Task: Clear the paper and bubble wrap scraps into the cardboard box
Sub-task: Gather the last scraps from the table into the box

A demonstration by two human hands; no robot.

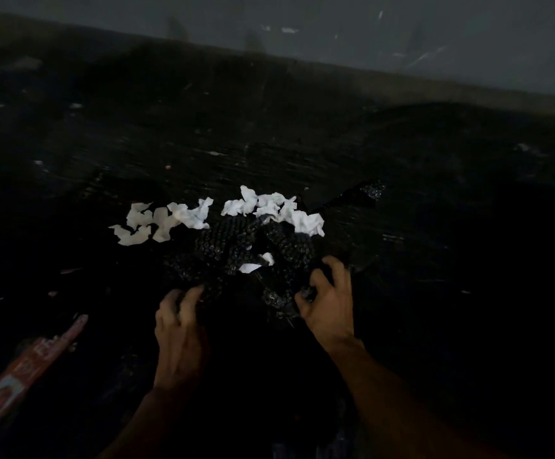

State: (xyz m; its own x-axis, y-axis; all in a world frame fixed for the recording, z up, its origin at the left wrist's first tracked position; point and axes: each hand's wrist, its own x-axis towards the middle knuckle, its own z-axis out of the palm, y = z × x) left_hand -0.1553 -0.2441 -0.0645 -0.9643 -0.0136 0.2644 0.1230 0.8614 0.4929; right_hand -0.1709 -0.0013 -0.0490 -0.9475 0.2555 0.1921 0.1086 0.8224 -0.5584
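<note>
Several crumpled white paper scraps (183, 217) lie in a ragged row on a dark floor, with more white paper scraps (276, 210) to the right. In front of them sits a heap of dark bubble wrap (236, 256) with two small white bits on it. My left hand (180, 323) curls its fingers round the near left edge of the bubble wrap. My right hand (327, 299) pinches the heap's near right edge. A further bubble wrap piece (369, 190) lies at the back right. The cardboard box does not show in this dim view.
A red and white printed packet (28, 369) lies on the floor at the lower left. Small bits of litter dot the dark floor. A grey wall (335, 24) runs along the back.
</note>
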